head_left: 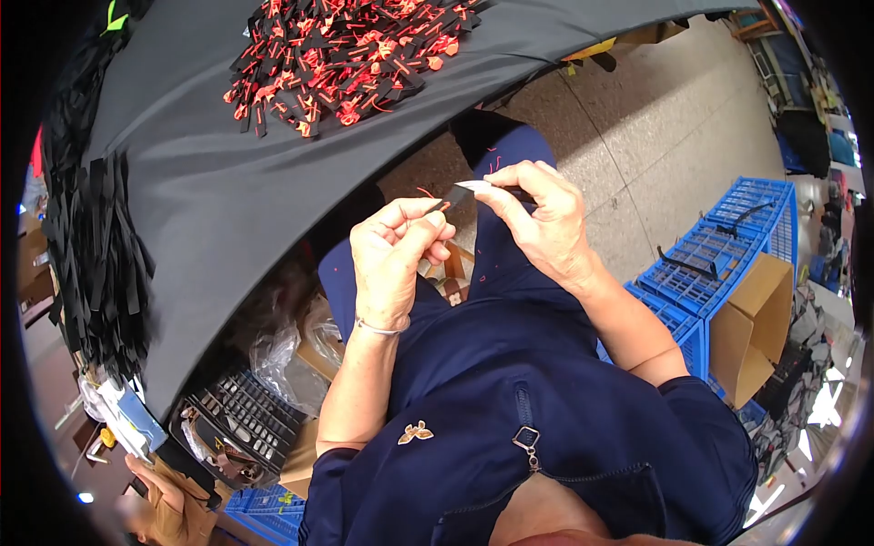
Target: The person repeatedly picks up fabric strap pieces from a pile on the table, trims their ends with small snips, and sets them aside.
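Observation:
Between my two hands, above my lap, is a short black fabric strip with red thread at its end. My left hand is closed, pinching the strip's near end between thumb and fingers. My right hand is closed in a pinch at the strip's other end. A pale pointed tip shows at its fingertips; I cannot tell what it is. A dark piece shows under the right fingers, mostly hidden. Small red thread bits lie on my dark blue trousers.
A table under black cloth carries a heap of black strips with red threads. Long black strips hang at its left. Blue crates and a cardboard box stand right. Another person is at lower left.

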The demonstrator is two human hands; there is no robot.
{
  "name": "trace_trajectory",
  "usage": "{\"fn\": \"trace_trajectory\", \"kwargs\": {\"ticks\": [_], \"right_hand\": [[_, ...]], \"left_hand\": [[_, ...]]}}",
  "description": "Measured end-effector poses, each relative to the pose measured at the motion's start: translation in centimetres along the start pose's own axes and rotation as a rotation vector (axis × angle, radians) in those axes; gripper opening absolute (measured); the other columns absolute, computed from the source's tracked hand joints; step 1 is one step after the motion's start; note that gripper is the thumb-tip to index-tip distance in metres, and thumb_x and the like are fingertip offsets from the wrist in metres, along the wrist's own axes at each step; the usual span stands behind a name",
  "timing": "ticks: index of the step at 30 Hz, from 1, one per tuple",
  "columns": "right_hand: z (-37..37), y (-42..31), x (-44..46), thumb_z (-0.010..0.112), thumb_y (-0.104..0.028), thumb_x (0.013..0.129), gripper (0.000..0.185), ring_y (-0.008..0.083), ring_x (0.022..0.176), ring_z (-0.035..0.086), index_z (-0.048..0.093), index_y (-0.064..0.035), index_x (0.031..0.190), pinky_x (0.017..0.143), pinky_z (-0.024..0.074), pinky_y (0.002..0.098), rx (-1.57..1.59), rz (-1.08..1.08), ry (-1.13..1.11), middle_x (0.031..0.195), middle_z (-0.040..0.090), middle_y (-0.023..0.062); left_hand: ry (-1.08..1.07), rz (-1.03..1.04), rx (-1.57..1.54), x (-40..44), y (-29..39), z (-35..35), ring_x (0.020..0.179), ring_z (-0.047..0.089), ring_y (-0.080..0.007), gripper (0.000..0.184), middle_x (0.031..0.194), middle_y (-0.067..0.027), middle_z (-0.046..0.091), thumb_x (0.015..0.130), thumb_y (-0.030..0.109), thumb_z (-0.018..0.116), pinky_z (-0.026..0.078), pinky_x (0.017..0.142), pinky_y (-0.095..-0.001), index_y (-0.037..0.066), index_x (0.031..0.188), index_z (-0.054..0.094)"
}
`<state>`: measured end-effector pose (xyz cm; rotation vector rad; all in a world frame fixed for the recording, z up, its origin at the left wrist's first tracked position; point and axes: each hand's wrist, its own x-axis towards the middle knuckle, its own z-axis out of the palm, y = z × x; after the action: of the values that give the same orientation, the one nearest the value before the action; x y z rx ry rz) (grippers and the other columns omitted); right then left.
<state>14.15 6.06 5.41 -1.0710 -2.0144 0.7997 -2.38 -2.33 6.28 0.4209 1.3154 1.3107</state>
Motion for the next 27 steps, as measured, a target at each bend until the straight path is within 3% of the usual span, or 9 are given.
{"fn": "trace_trajectory", "kwargs": {"ticks": [18, 23, 27], "right_hand": [[-0.6, 0.0, -0.4, 0.077, -0.019, 0.076, 0.016, 0.0195, 0.061, 0.058, 0.066, -0.0087, 0.081, 0.054, 0.0458, 0.0313, -0.176, -0.191, -0.025, 0.071, 0.063, 0.0018], [-0.6, -0.1, -0.2, 0.076, -0.021, 0.076, 0.015, 0.0179, 0.060, 0.056, 0.066, -0.0100, 0.079, 0.053, 0.0450, 0.0309, -0.269, -0.255, 0.001, 0.068, 0.061, -0.0002], [-0.4, 0.4, -0.3, 0.075, -0.019, 0.077, 0.014, 0.0189, 0.061, 0.057, 0.067, -0.0084, 0.081, 0.055, 0.0458, 0.0304, -0.163, -0.136, -0.038, 0.071, 0.063, 0.0011]], "left_hand": [[0.074, 0.104, 0.240, 0.3, 0.0, 1.0, 0.057, 0.059, -0.0068, 0.013, 0.076, -0.0078, 0.068, 0.086, 0.003, 0.064, 0.048, 0.054, -0.0181, -0.003, 0.096, 0.068], [0.040, 0.035, 0.169, 0.6, -0.2, 0.7, 0.056, 0.058, -0.0063, 0.013, 0.075, -0.0075, 0.068, 0.085, 0.005, 0.065, 0.046, 0.052, -0.0181, -0.003, 0.096, 0.067], [0.029, 0.014, 0.061, 1.1, -0.8, 0.6, 0.054, 0.057, -0.0062, 0.014, 0.073, -0.0071, 0.067, 0.085, 0.006, 0.066, 0.045, 0.051, -0.0186, -0.004, 0.095, 0.067]]}}
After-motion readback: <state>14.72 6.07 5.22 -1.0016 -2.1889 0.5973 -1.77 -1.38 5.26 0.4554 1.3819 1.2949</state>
